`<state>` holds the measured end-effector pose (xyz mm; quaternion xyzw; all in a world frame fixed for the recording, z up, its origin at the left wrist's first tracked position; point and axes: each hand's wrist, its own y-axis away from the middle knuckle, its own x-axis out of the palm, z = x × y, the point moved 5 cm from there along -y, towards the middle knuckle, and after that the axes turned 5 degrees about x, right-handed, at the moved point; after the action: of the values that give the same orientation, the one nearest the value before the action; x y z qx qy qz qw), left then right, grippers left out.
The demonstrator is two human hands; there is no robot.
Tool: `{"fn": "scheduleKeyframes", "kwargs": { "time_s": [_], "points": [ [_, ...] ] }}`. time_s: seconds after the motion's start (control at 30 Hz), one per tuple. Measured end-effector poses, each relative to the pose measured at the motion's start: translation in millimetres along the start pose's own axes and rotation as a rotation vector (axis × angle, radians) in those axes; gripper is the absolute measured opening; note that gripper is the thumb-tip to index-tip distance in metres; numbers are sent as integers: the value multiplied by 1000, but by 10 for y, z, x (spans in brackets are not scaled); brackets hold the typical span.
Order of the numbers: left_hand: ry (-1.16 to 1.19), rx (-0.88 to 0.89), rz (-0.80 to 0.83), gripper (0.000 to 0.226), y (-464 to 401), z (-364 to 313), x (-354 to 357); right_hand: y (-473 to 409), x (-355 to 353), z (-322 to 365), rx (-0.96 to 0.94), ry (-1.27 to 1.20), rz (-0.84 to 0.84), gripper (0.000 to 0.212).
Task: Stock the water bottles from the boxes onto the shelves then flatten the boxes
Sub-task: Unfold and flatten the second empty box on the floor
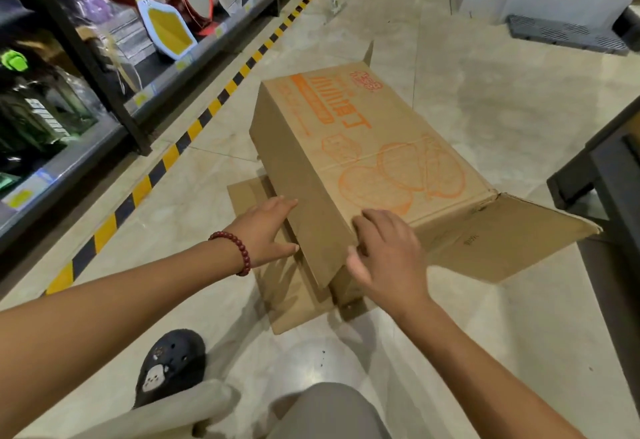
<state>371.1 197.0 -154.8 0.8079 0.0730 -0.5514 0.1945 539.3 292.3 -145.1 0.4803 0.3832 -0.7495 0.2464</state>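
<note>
A brown cardboard box (374,134) with orange print lies on the tiled floor, its end flaps hanging open, one flap (502,241) spread out to the right. It rests partly on a flat piece of cardboard (294,303). My left hand (266,231), with a red bead bracelet on the wrist, lies with straight fingers against the box's left side near the close end. My right hand (388,251) rests on the near top corner with fingers bent over the edge. No water bottles show inside the box.
A dark shelf unit (104,68) runs along the left, holding mirrors and packaged goods, with yellow-black tape (194,130) on the floor before it. A dark stand (602,179) is at the right. My black shoe (169,366) and grey trouser knee are below.
</note>
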Motion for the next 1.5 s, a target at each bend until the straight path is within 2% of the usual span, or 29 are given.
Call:
{"fn": "scheduleKeyframes", "kwargs": {
  "time_s": [0.17, 0.3, 0.4, 0.57, 0.7, 0.83, 0.93, 1.07, 1.2, 1.27, 1.37, 1.43, 1.5],
  "points": [
    [-40, -55, 81, 79, -42, -10, 84, -56, 209, 79, 20, 118, 78, 58],
    [169, -121, 50, 68, -199, -13, 224, -81, 236, 3, -22, 144, 6, 65],
    [352, -173, -4, 57, -281, 32, 458, -118, 292, 21, -47, 163, 5, 79],
    [457, -154, -15, 70, -415, 171, 784, -85, 359, 54, -39, 243, 69, 105],
    [677, -179, -107, 68, -571, 315, 806, -63, 393, 60, -29, 306, 65, 111],
    [863, -205, -105, 69, -695, 395, 855, -88, 387, 59, -50, 347, 57, 116],
    [929, -172, -121, 70, -722, 427, 895, -84, 375, 95, -22, 387, 31, 110],
    [1091, -297, -263, 61, -564, 587, 856, -100, 360, 154, 34, 384, -12, 100],
    [1137, -462, -641, 41, -216, 837, 560, -59, 321, 234, 152, 253, -25, 87],
    [1137, -416, -818, 35, -78, 907, 324, -73, 308, 270, 191, 189, -49, 78],
    [1086, -178, -1034, 27, 102, 859, -136, -172, 302, 256, 265, 102, -54, 64],
    [1042, 26, -1096, 25, 174, 745, -378, -206, 294, 249, 320, 26, -51, 60],
    [897, 189, -1064, 28, 200, 559, -513, -190, 270, 234, 351, -52, -67, 56]
  ]
}}
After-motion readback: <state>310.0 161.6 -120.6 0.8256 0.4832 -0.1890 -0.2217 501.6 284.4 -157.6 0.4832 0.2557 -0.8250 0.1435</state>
